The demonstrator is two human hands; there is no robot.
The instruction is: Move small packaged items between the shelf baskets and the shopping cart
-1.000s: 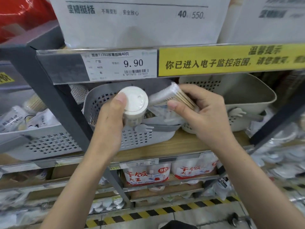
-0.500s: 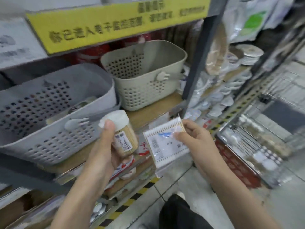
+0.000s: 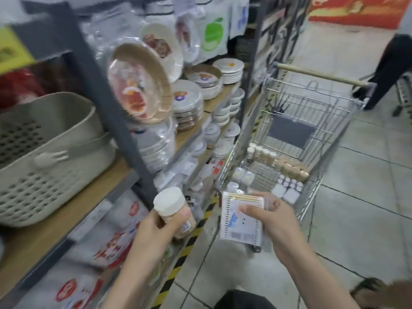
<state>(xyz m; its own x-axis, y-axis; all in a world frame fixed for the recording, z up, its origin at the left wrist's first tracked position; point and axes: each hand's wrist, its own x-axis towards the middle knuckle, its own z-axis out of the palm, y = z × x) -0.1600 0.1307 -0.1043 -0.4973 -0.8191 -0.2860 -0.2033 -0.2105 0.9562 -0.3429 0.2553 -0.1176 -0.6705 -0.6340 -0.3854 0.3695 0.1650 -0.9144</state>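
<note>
Both hands loaded, held out low in front of us over the floor (image 3: 367,219) beside the shelf (image 3: 73,204).

Left hand (image 3: 156,233): fingers and thumb wrapped round a small jar (image 3: 172,208) with a white lid, tilted, lid toward the camera, barcode label showing on its side. It sits just off the shelf edge, above the yellow-black floor stripe (image 3: 194,237).

Right hand (image 3: 274,221): pinching a flat packet (image 3: 240,219) of what look like cotton swabs, thumb on the front face, fingers behind. Packet is face-up to us, barcode at its lower edge. It sits just right of the jar, not touching it.

Shopping cart (image 3: 296,139) stands ahead of the right hand, close against the shelf end. The packet overlaps the cart's near corner in view; we can't tell whether it is over the basket. Inside the cart: rows of similar small jars (image 3: 263,152), tan bundles (image 3: 292,168), and flat white packs (image 3: 285,190) on the wire floor.

Beige perforated basket (image 3: 44,166) on the shelf to the left, well apart from both hands; contents not visible. Stacks of paper plates (image 3: 187,101) fill the next shelf bay beyond it.

Another person's dark-clothed leg (image 3: 388,70) at far right, past the cart handle. Whole frame is motion-blurred, label text unreadable.
</note>
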